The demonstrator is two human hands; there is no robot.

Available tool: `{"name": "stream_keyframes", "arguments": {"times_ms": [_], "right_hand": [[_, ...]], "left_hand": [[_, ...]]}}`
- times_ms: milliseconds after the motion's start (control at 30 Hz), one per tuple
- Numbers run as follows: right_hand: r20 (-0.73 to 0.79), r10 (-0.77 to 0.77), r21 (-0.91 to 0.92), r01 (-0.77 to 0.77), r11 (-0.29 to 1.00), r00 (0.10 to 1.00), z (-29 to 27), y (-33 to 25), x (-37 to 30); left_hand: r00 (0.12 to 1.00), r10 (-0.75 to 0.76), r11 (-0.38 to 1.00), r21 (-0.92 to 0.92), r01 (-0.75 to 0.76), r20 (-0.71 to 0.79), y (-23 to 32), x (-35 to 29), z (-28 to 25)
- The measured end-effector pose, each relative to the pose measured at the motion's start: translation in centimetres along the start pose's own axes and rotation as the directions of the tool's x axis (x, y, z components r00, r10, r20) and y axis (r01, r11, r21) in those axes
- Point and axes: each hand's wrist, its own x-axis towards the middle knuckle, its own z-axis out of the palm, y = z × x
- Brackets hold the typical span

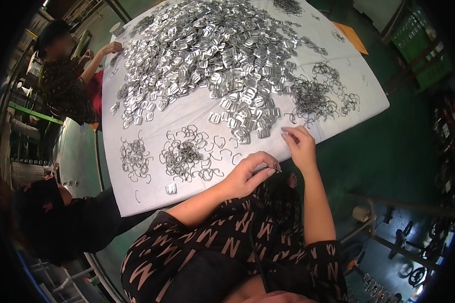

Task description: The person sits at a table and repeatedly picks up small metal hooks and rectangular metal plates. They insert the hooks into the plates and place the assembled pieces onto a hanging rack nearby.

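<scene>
My left hand (253,174) is closed at the table's near edge, pinching a small metal piece (277,168) whose exact shape I cannot make out. To its right, my right hand (301,146) hovers over the edge, thumb and fingertips slightly apart and nothing visible between them. Just beyond it lie silver metal buckles (263,130), the near end of a large heap (212,50). A loose pile of bent wire hooks (187,154) is spread left of my left hand. Another tangled pile of wire hooks (311,96) sits beyond my right hand.
A white-covered table (349,118) holds everything. A smaller group of wire hooks (135,159) and a single buckle (171,189) lie at its near left. A co-worker (68,76) reaches to the far left side; another person (60,217) is at the near left. Orange sheet (352,38) at the far right.
</scene>
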Motion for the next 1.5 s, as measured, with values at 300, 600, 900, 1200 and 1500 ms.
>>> {"name": "stream_keyframes", "arguments": {"times_ms": [300,600,900,1200,1500], "right_hand": [[-0.053,0.012,-0.485,-0.036,0.874,0.999,4.6,1.7,6.3],[0.165,0.432,0.348,-0.462,0.815,0.887,0.3,1.4,3.5],[0.18,0.28,0.749,-0.316,0.583,0.943,-1.1,-3.4,-4.6],[-0.111,0.176,0.537,-0.09,0.838,0.978,-0.4,-3.8,-6.6],[-0.062,0.267,0.646,-0.165,0.746,0.962,-2.0,-4.3,-7.4]], "left_hand": [[0.999,-0.017,1.0,-0.009,0.017,-0.049,0.0,-0.5,0.8],[0.999,-0.039,0.999,0.02,0.039,-0.029,-0.5,-0.4,0.5],[0.978,-0.041,0.981,0.179,0.079,-0.202,-0.7,0.0,1.9],[0.966,0.092,0.915,0.404,0.014,-0.243,-1.0,-0.3,2.4],[0.931,0.035,0.75,0.626,0.216,-0.363,-0.8,-2.2,-5.0]]}}
